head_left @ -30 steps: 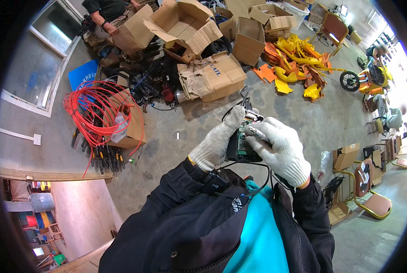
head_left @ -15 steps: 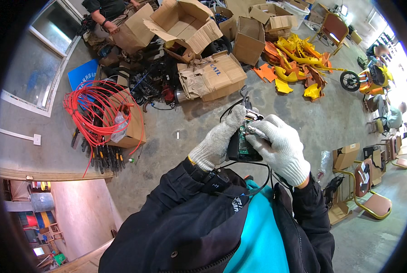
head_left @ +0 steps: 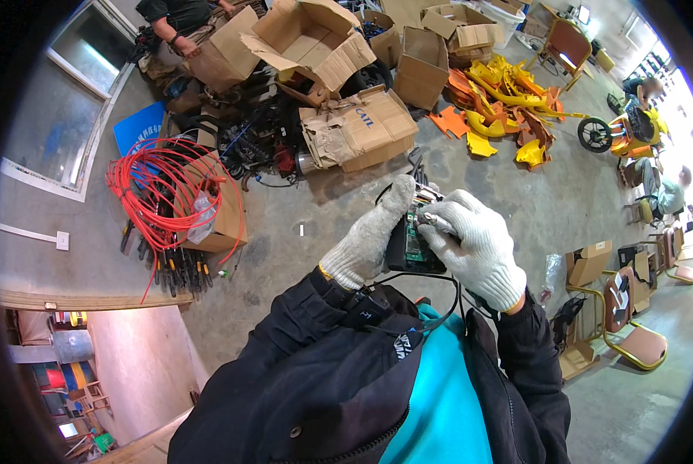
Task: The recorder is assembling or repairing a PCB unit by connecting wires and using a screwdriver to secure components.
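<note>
Both my hands wear white knit gloves and meet in front of my chest. My left hand (head_left: pixel 371 236) grips a black box-shaped electronic unit (head_left: pixel 396 255) along its left side. A green circuit board (head_left: pixel 414 249) shows inside the unit's uncovered face. Dark wires (head_left: pixel 417 168) come out of its far end. My right hand (head_left: pixel 478 246) is closed over the board's right side, thumb and fingers pinching a small silvery metal part (head_left: pixel 428 219). Whether that part is fixed to the board I cannot tell. A black cable (head_left: pixel 427 275) loops below the unit across my jacket.
A coil of red tubing (head_left: pixel 160 197) lies over a carton at left. Cardboard boxes (head_left: pixel 362 127) and dark parts are heaped ahead, with a person's hand (head_left: pixel 185 46) behind them. Yellow and orange panels (head_left: pixel 509 108) lie far right. Chairs (head_left: pixel 636 344) stand at right.
My hands and the unit stay almost in place. The right hand's fingers have shifted slightly at the silvery part, and the view has moved a little.
</note>
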The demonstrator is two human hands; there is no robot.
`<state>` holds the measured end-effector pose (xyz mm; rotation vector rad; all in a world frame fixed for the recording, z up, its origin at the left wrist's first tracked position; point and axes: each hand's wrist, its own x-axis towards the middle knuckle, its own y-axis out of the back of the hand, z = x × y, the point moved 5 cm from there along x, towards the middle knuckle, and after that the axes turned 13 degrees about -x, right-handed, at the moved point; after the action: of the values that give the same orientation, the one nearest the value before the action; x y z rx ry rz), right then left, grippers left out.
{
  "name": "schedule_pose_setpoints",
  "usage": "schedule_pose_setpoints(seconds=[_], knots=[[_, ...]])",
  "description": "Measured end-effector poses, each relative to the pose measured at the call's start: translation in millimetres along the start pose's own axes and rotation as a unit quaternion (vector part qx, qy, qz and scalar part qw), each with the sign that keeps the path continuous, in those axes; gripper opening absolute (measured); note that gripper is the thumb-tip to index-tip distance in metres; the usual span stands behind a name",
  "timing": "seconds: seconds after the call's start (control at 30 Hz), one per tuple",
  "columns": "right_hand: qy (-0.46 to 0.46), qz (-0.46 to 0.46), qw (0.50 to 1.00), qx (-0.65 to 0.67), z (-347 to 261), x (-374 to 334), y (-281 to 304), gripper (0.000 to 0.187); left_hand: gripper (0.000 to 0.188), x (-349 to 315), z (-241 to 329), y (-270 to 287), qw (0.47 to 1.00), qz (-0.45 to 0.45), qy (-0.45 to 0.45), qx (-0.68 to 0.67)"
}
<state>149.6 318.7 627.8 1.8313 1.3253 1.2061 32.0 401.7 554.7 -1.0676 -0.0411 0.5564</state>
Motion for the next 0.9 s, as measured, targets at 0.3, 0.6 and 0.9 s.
schedule_pose_setpoints(seconds=[0.3,0.6,0.9], knots=[[0.017,-0.013,1.0,-0.012,4,2,0,0.023,0.059,3,1,2,1.0,0.014,0.01,0.008],[0.032,-0.006,0.999,-0.01,7,6,0,0.027,0.06,6,2,4,0.999,0.02,0.006,0.024],[0.044,-0.02,0.999,-0.009,7,8,0,0.023,0.058,11,-1,10,1.0,0.011,0.013,0.002]])
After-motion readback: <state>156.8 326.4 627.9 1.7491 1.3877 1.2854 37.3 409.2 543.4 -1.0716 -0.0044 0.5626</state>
